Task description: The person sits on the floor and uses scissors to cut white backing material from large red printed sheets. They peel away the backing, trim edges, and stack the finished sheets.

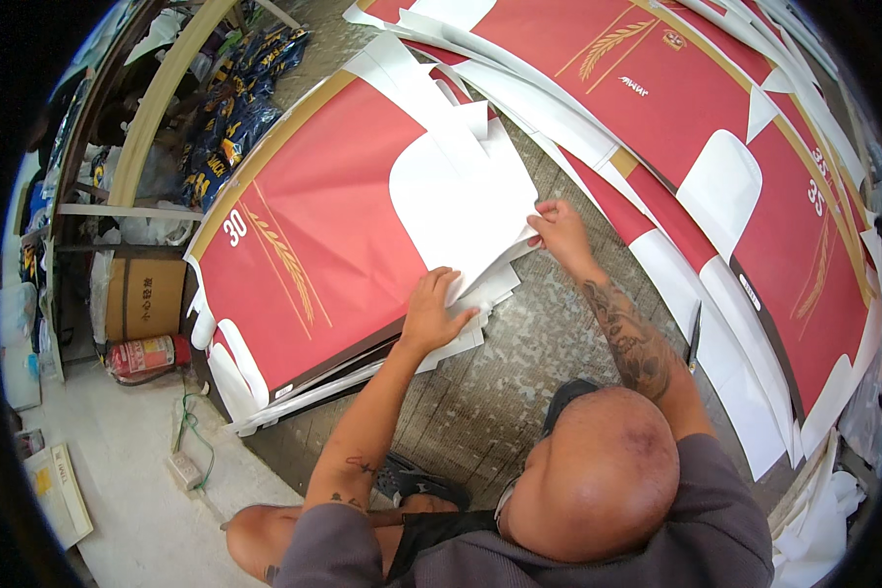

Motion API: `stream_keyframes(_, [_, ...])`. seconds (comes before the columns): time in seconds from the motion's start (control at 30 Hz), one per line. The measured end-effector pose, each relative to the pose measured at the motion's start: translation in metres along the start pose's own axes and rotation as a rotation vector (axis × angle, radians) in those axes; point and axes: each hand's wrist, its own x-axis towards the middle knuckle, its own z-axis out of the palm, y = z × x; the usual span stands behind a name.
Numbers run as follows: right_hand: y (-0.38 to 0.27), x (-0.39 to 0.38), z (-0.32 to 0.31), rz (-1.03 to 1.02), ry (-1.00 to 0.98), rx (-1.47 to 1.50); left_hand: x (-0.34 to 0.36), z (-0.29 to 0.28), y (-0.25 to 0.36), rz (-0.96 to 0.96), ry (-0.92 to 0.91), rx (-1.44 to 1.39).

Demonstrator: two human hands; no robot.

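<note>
Right hand (562, 238) pinching the white edge of a red-and-white printed sheet (328, 211) — left hand (429, 312) spread on it, not clenched.
Sheet tops a stack (490, 299) on the mottled floor (534, 343), mostly left of the right hand and ahead of the left palm. White numeral and gold wheat-ear print on it; the second pile (647, 122) over to the right has white numerals and small lettering — brown carton (147, 284) bears dark characters.
</note>
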Motion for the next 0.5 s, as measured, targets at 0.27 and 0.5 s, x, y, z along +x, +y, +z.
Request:
stream_keyframes(0.27, [-0.001,0.005,-0.020,0.129,0.017,-0.049,0.046,0.015,-0.003,-0.327,0.076,-0.139])
stream_keyframes(0.5, [0.046,-0.022,0.004,0.191,0.202,-0.367,0.043,0.010,-0.002,-0.277,0.069,-0.171])
